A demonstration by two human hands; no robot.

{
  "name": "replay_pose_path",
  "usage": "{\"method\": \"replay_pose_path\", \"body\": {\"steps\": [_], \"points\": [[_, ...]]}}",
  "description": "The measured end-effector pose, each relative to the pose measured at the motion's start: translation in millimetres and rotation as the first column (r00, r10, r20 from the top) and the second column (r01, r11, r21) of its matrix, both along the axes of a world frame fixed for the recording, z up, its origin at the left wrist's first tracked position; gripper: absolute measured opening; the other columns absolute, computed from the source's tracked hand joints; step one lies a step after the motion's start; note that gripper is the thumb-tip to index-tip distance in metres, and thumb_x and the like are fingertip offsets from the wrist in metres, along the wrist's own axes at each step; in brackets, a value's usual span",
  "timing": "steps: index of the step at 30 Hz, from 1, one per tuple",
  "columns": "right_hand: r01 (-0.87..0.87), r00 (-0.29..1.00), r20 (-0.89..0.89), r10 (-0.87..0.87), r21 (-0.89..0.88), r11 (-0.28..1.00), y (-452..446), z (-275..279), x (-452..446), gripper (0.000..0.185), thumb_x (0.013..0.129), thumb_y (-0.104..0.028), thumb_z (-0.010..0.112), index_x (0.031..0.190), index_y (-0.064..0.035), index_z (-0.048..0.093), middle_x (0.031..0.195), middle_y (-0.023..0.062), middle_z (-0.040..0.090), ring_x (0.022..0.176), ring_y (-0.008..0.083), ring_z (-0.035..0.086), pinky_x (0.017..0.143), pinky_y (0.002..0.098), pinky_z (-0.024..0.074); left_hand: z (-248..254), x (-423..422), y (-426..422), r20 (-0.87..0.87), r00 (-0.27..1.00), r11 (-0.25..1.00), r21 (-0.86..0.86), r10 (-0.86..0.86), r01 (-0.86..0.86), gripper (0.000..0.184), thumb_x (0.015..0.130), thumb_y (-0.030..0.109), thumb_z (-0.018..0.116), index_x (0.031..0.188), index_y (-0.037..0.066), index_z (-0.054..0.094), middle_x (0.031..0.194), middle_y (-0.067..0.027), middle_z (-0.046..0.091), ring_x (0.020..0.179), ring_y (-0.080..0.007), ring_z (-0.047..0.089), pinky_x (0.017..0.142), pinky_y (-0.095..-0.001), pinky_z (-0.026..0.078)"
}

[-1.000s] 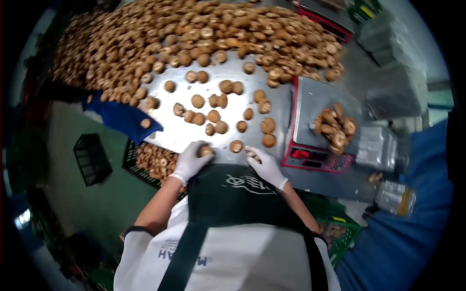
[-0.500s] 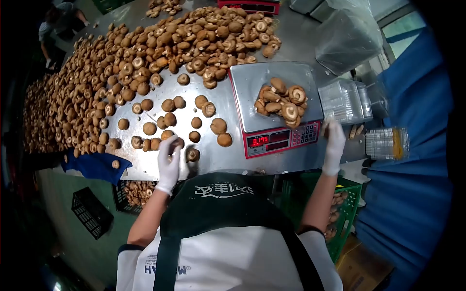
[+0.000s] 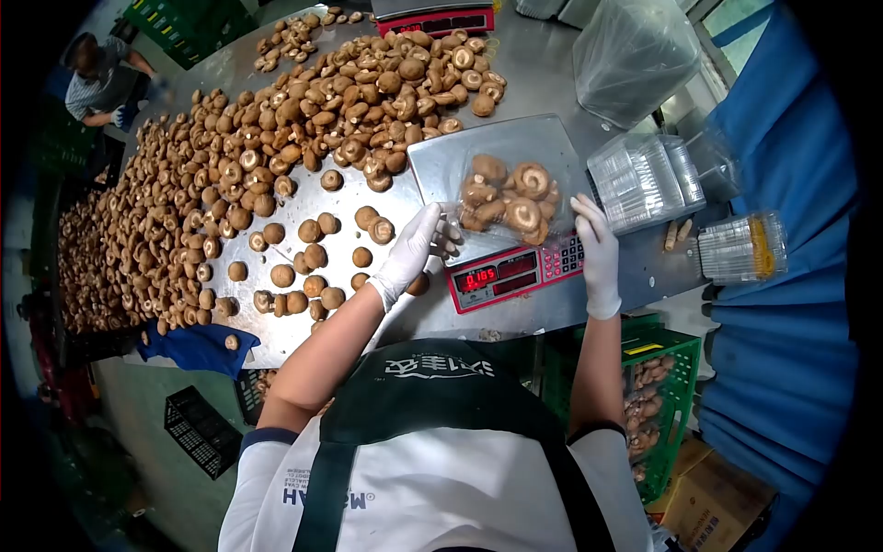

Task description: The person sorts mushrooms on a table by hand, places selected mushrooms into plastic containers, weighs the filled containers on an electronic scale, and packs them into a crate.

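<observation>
On the metal pan of the red digital scale [image 3: 498, 280] sits a clear plastic tray [image 3: 452, 210] filled with brown shiitake mushrooms [image 3: 522, 215], some showing pale gills. My left hand [image 3: 416, 248], in a white glove, is at the tray's left side with fingers apart; whether they touch it I cannot tell. On the opposite side my gloved right hand [image 3: 597, 253] has its fingers stretched toward the tray's right rim, and contact is unclear there too. The red display reads about 0.165. Loose shiitake mushrooms [image 3: 314, 255] lie on the table left of my left hand.
A large mushroom pile [image 3: 276, 138] covers the table's left and back. Stacked clear trays [image 3: 636, 184], a plastic bag [image 3: 635, 60] and more packaging [image 3: 740, 250] stand at right. Another scale [image 3: 432, 20] is at the back. A green crate [image 3: 679, 391] stands below. Another person [image 3: 106, 78] is far left.
My left hand has moved right, from the loose mushrooms to the tray's left side. My right hand has shifted left to its right rim. The display dropped from about 0.175 to 0.165.
</observation>
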State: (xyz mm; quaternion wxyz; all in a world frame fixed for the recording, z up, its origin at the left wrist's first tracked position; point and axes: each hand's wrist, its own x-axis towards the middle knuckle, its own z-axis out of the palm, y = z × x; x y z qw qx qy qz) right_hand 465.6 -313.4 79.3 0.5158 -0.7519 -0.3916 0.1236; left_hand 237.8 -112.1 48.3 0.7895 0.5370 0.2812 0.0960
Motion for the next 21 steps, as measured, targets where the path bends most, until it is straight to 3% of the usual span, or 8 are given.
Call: {"method": "replay_pose_path", "body": {"steps": [3, 5, 7, 9, 12, 17, 18, 21], "points": [[0.085, 0.951, -0.306, -0.046, 0.116, 0.990, -8.4, -2.1, -17.6, 0.036, 0.098, -0.006, 0.052, 0.134, 0.0012, 0.054, 0.136, 0.0118, 0.056, 0.120, 0.0198, 0.055, 0.104, 0.0319, 0.0401, -1.8, 4.6, 1.7, -0.074, 0.995, 0.970, 0.238, 0.073, -0.054, 0.062, 0.103, 0.056, 0.029, 0.131, 0.006, 0.054, 0.095, -0.0029, 0.057, 0.085, -0.0122, 0.057, 0.074, -0.0285, 0.051], [0.076, 0.953, -0.300, -0.046, 0.089, 0.993, -8.3, -2.1, -20.5, 0.043, 0.102, -0.016, 0.045, 0.142, 0.0009, 0.045, 0.139, 0.0137, 0.052, 0.121, 0.0217, 0.054, 0.104, 0.0338, 0.0402, -0.5, 12.6, 10.4, -0.076, 0.988, 0.970, 0.213, 0.136, -0.117, 0.071, 0.101, 0.062, 0.028, 0.132, 0.005, 0.054, 0.095, -0.0017, 0.054, 0.085, -0.0128, 0.055, 0.079, -0.0289, 0.049], [0.092, 0.914, -0.403, -0.053, 0.079, 0.993, -3.0, 10.7, -26.7, 0.048, 0.105, -0.024, 0.037, 0.145, 0.0019, 0.040, 0.145, 0.0172, 0.047, 0.128, 0.0256, 0.050, 0.107, 0.0370, 0.0381, 14.3, 24.1, 18.0, -0.055, 0.979, 0.961, 0.209, 0.196, -0.181, 0.071, 0.100, 0.063, 0.029, 0.134, 0.005, 0.053, 0.103, -0.0042, 0.057, 0.091, -0.0147, 0.057, 0.085, -0.0319, 0.049], [0.165, 0.905, -0.414, -0.099, 0.127, 0.978, 5.6, 9.4, -20.2, 0.052, 0.105, -0.031, 0.035, 0.147, 0.0005, 0.038, 0.145, 0.0181, 0.046, 0.127, 0.0262, 0.050, 0.105, 0.0373, 0.0392, 29.5, 35.9, 26.8, 0.001, 0.977, 0.932, 0.300, 0.214, -0.205, 0.070, 0.100, 0.061, 0.033, 0.138, 0.005, 0.049, 0.128, -0.0113, 0.054, 0.111, -0.0206, 0.056, 0.095, -0.0358, 0.045], [0.279, 0.839, -0.512, -0.184, 0.114, 0.953, 25.7, 2.5, 1.3, 0.055, 0.105, -0.036, 0.037, 0.147, 0.0000, 0.038, 0.145, 0.0198, 0.045, 0.127, 0.0282, 0.050, 0.105, 0.0376, 0.0394, 27.4, 54.3, 47.5, 0.046, 0.979, 0.870, 0.452, 0.197, -0.196, 0.061, 0.098, 0.048, 0.050, 0.140, 0.005, 0.047, 0.134, -0.0134, 0.052, 0.119, -0.0240, 0.053, 0.102, -0.0349, 0.040], [0.201, 0.686, -0.712, -0.154, -0.018, 0.979, 69.3, -15.5, 42.2, 0.065, 0.104, -0.041, 0.041, 0.151, 0.0013, 0.026, 0.145, 0.0217, 0.044, 0.129, 0.0304, 0.048, 0.107, 0.0398, 0.0372, 22.8, 72.2, 50.7, -0.149, 0.989, 0.891, 0.450, 0.007, 0.062, 0.063, 0.090, 0.033, 0.067, 0.141, 0.004, 0.044, 0.129, -0.0215, 0.058, 0.114, -0.0256, 0.059, 0.095, -0.0335, 0.048], [0.154, 0.641, -0.762, -0.091, 0.011, 0.988, 77.4, -12.6, 46.5, 0.068, 0.104, -0.044, 0.040, 0.153, 0.0004, 0.020, 0.145, 0.0222, 0.043, 0.129, 0.0297, 0.048, 0.110, 0.0400, 0.0339, 22.5, 74.0, 47.0, -0.149, 0.989, 0.894, 0.445, 0.013, 0.055, 0.063, 0.090, 0.030, 0.068, 0.142, 0.004, 0.044, 0.128, -0.0197, 0.059, 0.110, -0.0242, 0.060, 0.093, -0.0329, 0.049], [0.240, 0.662, -0.749, 0.027, 0.246, 0.939, 82.7, -0.1, 47.4, 0.063, 0.105, -0.045, 0.038, 0.147, 0.0018, 0.035, 0.146, 0.0196, 0.044, 0.130, 0.0295, 0.047, 0.113, 0.0401, 0.0303, 23.4, 72.9, 38.9, -0.062, 0.997, 0.881, 0.472, 0.050, -0.015, 0.060, 0.091, 0.028, 0.066, 0.142, 0.005, 0.043, 0.126, -0.0146, 0.059, 0.104, -0.0206, 0.060, 0.088, -0.0309, 0.051]]}}
